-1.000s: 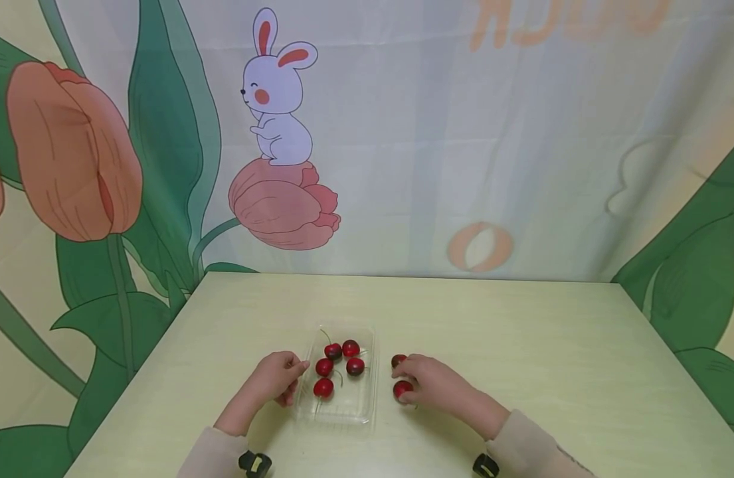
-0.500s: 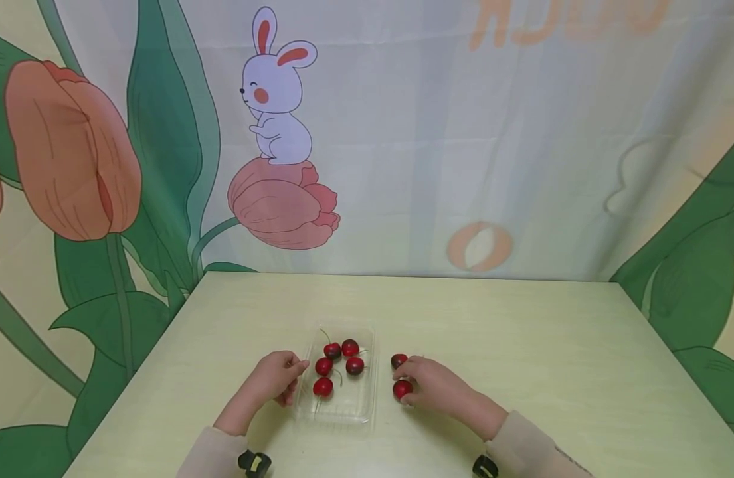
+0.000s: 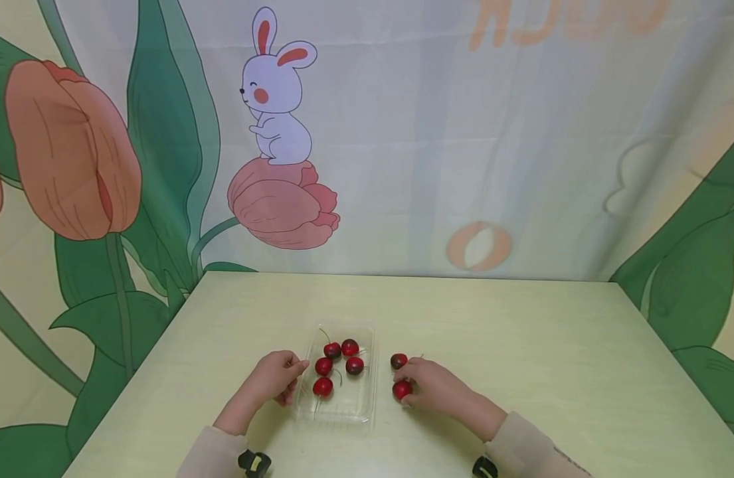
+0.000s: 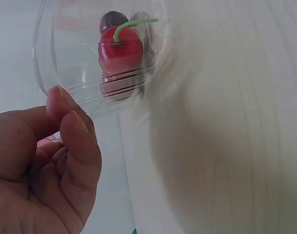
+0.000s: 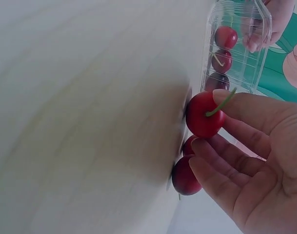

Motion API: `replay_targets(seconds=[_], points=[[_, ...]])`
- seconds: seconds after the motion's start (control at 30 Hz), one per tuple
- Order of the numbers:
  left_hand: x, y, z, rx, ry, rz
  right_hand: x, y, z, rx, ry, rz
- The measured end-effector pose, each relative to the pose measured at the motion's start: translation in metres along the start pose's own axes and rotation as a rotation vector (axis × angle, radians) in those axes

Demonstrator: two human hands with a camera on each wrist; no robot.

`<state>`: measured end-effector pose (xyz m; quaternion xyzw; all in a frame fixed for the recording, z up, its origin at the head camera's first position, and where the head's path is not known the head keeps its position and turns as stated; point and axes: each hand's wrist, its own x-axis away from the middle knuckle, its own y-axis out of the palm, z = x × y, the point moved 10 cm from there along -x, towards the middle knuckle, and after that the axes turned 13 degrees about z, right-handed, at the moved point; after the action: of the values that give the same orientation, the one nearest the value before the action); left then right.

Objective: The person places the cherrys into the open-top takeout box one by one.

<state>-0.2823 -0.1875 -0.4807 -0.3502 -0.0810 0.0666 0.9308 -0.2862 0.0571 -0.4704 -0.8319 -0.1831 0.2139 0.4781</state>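
Observation:
In the head view, a clear plastic container holds several red cherries with stems. My left hand is at its left side, thumb and forefinger pinching the rim; the left wrist view shows the fingertips at the container's edge. To the right of the container, my right hand pinches a red cherry low at the table. In the right wrist view, the thumb lies on that cherry beside its green stem. A darker cherry sits by the other fingers, with another partly hidden behind them.
The pale table reaches back to a printed cloth backdrop with tulips and a rabbit. A dark cherry lies just beyond the right hand's fingers. Both sleeves have a black wrist device near them.
My right hand's fingers have shifted very slightly and drawn in around the near cherry, showing more of the dark cherry behind. The left hand and the container stay put.

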Motion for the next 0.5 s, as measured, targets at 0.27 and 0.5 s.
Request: replay_targets(seconds=[0.27,0.5], points=[[-0.0012,0.001,-0.0018,0.009,-0.006,0.001,0.0014,0.002,0.0,0.013,0.011,-0.009],[-0.0003,0.0002,-0.0013,0.013,-0.01,0.003,0.0012,0.0026,-0.0001,0.012,0.01,-0.004]])
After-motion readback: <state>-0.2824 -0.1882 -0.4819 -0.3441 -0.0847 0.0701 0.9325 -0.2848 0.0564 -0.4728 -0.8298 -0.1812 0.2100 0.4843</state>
